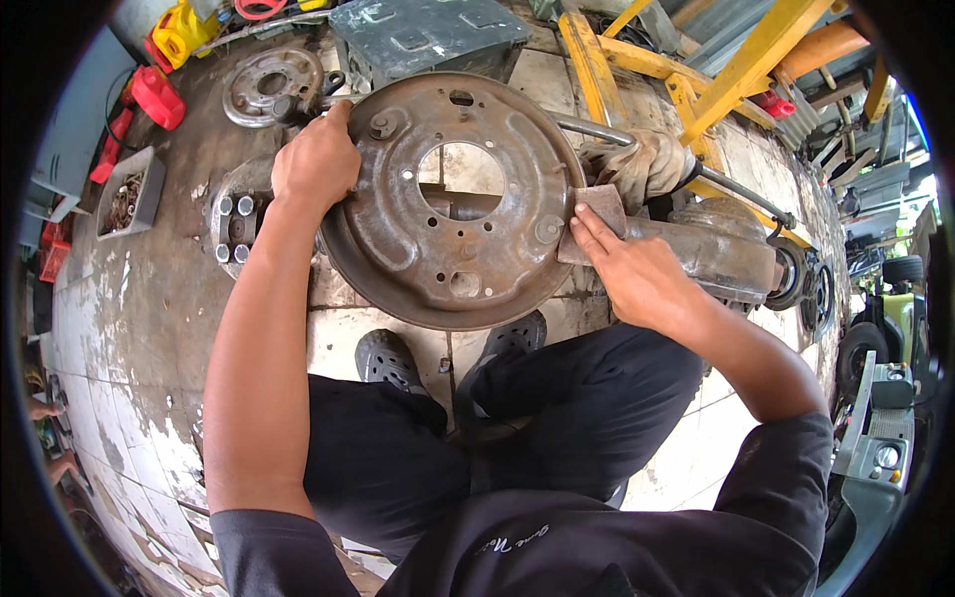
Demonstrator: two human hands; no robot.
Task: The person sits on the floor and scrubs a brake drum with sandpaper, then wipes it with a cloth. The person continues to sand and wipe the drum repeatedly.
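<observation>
A round, rust-brown brake backing plate (398, 189) with a large centre hole stands tilted in front of me, above my feet. My left hand (316, 159) is closed around its upper left rim; the fingertips are hidden behind it. At the right rim, my right hand (637, 269) presses a brown piece of sandpaper (605, 207) against the plate's edge. Two of its fingers lie straight on the sheet, and its thumb is out of sight. Behind the plate to the right lies a rusty axle housing (696, 249).
A second, smaller round plate (272, 88) lies on the floor at upper left. Nearby are a grey tray of small parts (131, 194) and a red jerrycan (157, 98). A dark metal box (428, 38) stands beyond the plate, beside a yellow steel frame (587, 65). Vehicles are parked at far right.
</observation>
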